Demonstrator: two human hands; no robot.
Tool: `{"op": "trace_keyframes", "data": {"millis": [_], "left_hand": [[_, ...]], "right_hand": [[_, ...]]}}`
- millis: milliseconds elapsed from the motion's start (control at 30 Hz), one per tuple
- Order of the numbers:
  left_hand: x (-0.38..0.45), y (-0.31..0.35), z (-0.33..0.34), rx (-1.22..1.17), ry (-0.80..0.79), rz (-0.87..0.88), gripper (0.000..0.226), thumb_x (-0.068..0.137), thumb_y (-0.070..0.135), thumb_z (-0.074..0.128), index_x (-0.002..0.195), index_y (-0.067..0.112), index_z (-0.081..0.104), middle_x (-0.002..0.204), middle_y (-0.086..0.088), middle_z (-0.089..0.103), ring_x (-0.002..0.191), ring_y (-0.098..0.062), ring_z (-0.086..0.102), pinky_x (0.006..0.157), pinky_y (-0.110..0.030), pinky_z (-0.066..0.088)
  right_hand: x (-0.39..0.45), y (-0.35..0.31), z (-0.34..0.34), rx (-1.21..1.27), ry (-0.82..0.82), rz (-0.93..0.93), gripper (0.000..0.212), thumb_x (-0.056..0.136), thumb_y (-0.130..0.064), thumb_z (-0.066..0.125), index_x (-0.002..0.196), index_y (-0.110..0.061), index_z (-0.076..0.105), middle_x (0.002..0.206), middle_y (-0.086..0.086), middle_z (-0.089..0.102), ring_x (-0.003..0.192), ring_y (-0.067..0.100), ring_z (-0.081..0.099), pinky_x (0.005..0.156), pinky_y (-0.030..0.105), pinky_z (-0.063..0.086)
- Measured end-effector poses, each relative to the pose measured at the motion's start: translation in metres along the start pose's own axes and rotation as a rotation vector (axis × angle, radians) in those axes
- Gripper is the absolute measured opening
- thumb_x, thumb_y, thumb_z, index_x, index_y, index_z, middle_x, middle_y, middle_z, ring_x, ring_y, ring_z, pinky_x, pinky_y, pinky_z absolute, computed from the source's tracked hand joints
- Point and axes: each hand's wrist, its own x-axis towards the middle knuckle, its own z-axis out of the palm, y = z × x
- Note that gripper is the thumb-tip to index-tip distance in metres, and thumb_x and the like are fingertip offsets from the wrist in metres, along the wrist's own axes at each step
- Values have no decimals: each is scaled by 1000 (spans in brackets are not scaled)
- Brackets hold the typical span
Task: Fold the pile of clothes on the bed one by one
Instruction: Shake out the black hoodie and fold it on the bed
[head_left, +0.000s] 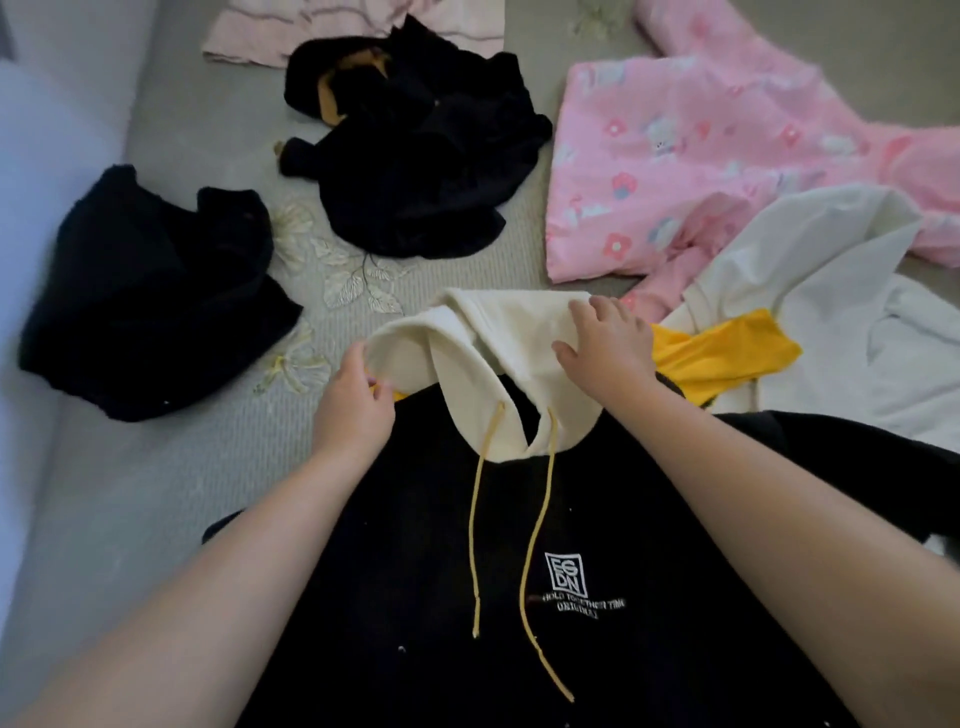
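Seen from the head camera, two bare forearms are stretched forward from the lower corners toward the middle of a grey bed (156, 519). A black hoodie (519, 597) is spread front-up at the near edge of the bed, its cream hood (493, 353) lying toward the centre and two yellow drawstrings (535, 545) trailing down the chest. The left hand (358, 400) is held at the hood's left edge, fingers curled and pinched on the cream fabric there. The right hand (608, 348) is laid palm-down on the hood's right side, fingers spread a little apart and pressed flat, nothing being gripped. A yellow sleeve (722, 353) is seen just beyond the right hand. A folded black garment (150, 296) is placed by the left edge, and a crumpled black garment (426, 156) lies further toward the far edge. Bare bedding is left between these two and along the near left side. A pink patterned garment (701, 156) and a white garment (831, 322) are crowded toward the right edge, touching each other. A pale pink cloth (291, 31) is at the far edge.
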Motion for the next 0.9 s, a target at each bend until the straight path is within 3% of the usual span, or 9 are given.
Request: {"op": "trace_keyframes", "data": {"millis": [100, 167, 267, 433, 533, 600, 700, 800, 900], "left_hand": [[36, 2, 6, 13, -29, -37, 58, 94, 15, 45, 145, 19, 19, 115, -12, 58, 102, -26, 53, 76, -29, 34], [51, 1, 10, 5, -87, -89, 60, 94, 17, 46, 146, 25, 16, 119, -12, 58, 97, -23, 53, 74, -29, 35], [61, -5, 15, -49, -115, -108, 46, 93, 18, 49, 138, 19, 39, 125, -11, 58, 110, -26, 54, 87, -31, 38], [65, -6, 8, -100, -51, 3, 23, 95, 13, 44, 103, 5, 64, 97, -12, 68, 90, -23, 59, 70, -23, 35], [69, 14, -18, -252, 125, 175, 21, 94, 5, 43, 100, 1, 62, 90, -11, 65, 78, -15, 54, 63, -13, 34], [74, 38, -42, -245, 289, 440, 19, 91, -1, 44, 96, -3, 62, 80, -13, 62, 66, -11, 49, 60, -11, 35], [87, 59, -57, -25, 385, 768, 23, 87, 4, 43, 91, -9, 62, 86, -23, 65, 75, -24, 55, 62, -24, 39], [93, 70, -40, 95, 217, 549, 29, 92, 13, 36, 105, 0, 59, 106, -19, 60, 94, -35, 57, 67, -39, 44], [82, 63, 4, 342, -213, 301, 55, 92, 5, 35, 144, 20, 23, 151, -14, 16, 135, -35, 25, 103, -44, 32]], "right_hand": [[26, -4, 8, 0, -52, 124, 59, 88, -40, 53, 138, -18, 31, 143, 9, 33, 132, 28, 30, 103, 45, 25], [36, -2, 15, -9, -99, 172, 54, 87, -39, 53, 134, -19, 36, 135, 9, 44, 125, 28, 40, 100, 44, 26], [43, 2, 21, -13, -106, 181, 29, 89, -28, 47, 114, -20, 58, 116, 6, 61, 114, 26, 50, 99, 39, 23], [42, 10, -1, 315, 73, 85, 18, 87, -13, 57, 96, -6, 70, 103, 17, 67, 99, 30, 58, 85, 30, 36], [21, 24, -32, 619, 312, 94, 10, 81, -4, 64, 87, 0, 71, 87, 17, 69, 74, 7, 55, 65, 14, 34], [4, 39, -48, 728, 471, 144, 11, 80, -8, 64, 85, -1, 70, 81, 11, 65, 67, -9, 49, 66, 0, 33], [-10, 49, -50, 713, 588, 184, 15, 82, -10, 60, 88, 1, 68, 86, 10, 64, 79, -17, 52, 74, 8, 37], [0, 46, -36, 479, 405, 259, 22, 85, 1, 54, 105, 3, 62, 106, 22, 62, 103, 27, 57, 84, 32, 36], [6, 38, -19, 120, 41, 329, 44, 85, -6, 46, 129, -5, 43, 130, 19, 46, 121, 34, 40, 94, 43, 34]]}}
